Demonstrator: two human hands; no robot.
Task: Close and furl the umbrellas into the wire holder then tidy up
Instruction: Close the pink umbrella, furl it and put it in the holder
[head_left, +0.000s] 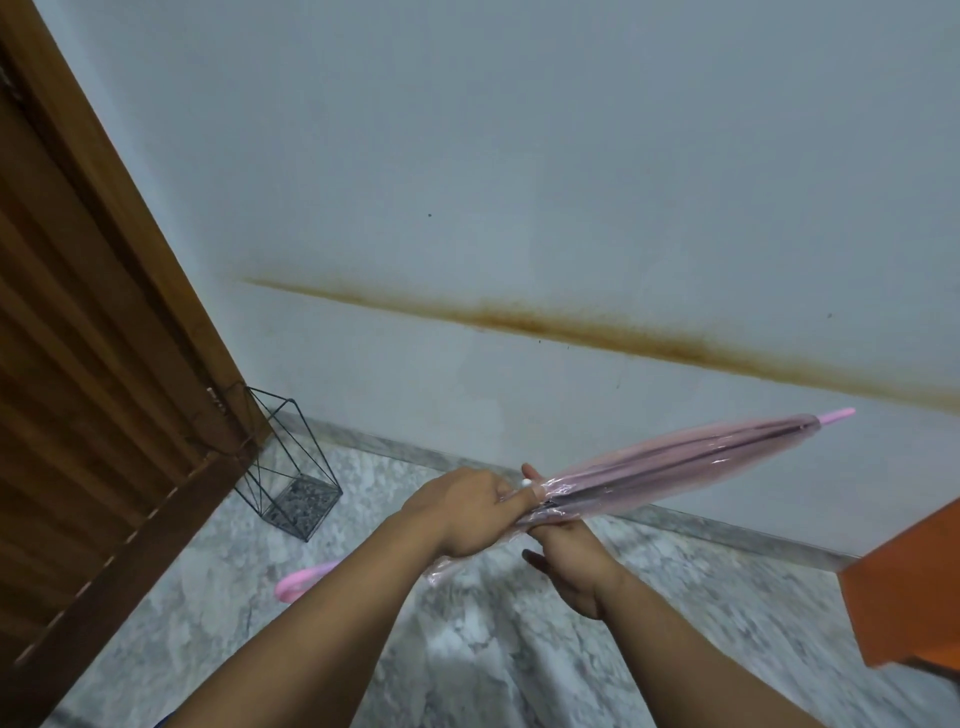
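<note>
Pink and see-through, the closed umbrella (675, 462) is held level in the air above the marble floor (467, 649), its tip towards the wall (519, 156) and its curved handle (304, 579) low on the left. The left hand (467, 512) wraps its fingers over the gathered canopy, and the right hand (569, 561) grips it from beneath. Well apart, the wire holder (291, 467) stands beside the wooden door (93, 364).

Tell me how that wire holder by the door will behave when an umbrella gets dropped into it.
The wire holder is probably light: thin black wire, open sides, only a small solid base. It already stands tilted against the door frame, so it may tip or slide on the polished stone floor. The long pink umbrella would likely stick out well above it, adding leverage.
</note>
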